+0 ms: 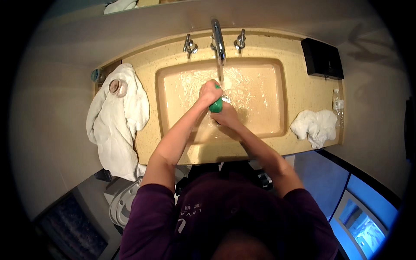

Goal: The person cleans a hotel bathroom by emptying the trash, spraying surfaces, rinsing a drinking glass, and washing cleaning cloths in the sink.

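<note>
Over the basin of a beige sink (pixel 182 123), my left hand (pixel 210 92) grips the upper part of a green cloth-like item (pixel 215 106). Below and to the right of it, my right hand (pixel 227 115) is around the item's lower end; its fingers are partly hidden. Water runs from the chrome faucet (pixel 218 40) just above my hands, and rippling water covers the basin floor. The exact kind of the green item cannot be told.
A white towel (pixel 113 136) with a small glass jar (pixel 118 88) on it lies on the left counter. At right are a crumpled white cloth (pixel 315 126), a clear plastic bottle (pixel 338 105) and a black box (pixel 321 58). Two faucet handles (pixel 191 45) flank the spout.
</note>
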Action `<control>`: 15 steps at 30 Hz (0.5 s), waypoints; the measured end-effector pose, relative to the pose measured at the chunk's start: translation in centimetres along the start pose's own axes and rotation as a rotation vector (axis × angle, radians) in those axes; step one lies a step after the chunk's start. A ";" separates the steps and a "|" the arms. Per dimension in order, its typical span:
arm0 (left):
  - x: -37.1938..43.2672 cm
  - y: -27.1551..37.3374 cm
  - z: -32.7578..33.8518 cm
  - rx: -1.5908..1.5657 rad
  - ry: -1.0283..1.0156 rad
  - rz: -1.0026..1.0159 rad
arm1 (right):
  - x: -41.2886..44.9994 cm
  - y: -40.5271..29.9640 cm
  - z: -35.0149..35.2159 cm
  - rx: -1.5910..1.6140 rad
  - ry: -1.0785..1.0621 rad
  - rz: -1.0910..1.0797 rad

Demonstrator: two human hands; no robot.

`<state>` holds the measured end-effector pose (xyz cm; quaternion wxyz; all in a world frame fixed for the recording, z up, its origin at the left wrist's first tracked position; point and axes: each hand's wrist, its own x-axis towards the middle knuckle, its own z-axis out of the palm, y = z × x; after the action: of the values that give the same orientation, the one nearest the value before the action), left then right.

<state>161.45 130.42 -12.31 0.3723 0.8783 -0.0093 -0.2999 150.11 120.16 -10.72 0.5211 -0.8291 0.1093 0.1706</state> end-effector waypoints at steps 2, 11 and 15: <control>0.6 -1.9 -0.1 -0.156 -0.040 -0.014 | 0.9 0.7 0.1 0.486 -0.098 0.237; -0.9 -3.6 -7.2 -0.614 0.135 -0.024 | 12.4 -0.7 -4.7 1.967 0.107 0.531; 0.3 -1.5 -9.4 -0.245 0.427 0.195 | 14.0 -3.8 -3.2 2.229 0.063 0.442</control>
<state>166.41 137.55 -8.34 0.4964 0.8650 0.0211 -0.0694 164.88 118.88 -11.87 0.9239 0.1297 0.3570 0.0456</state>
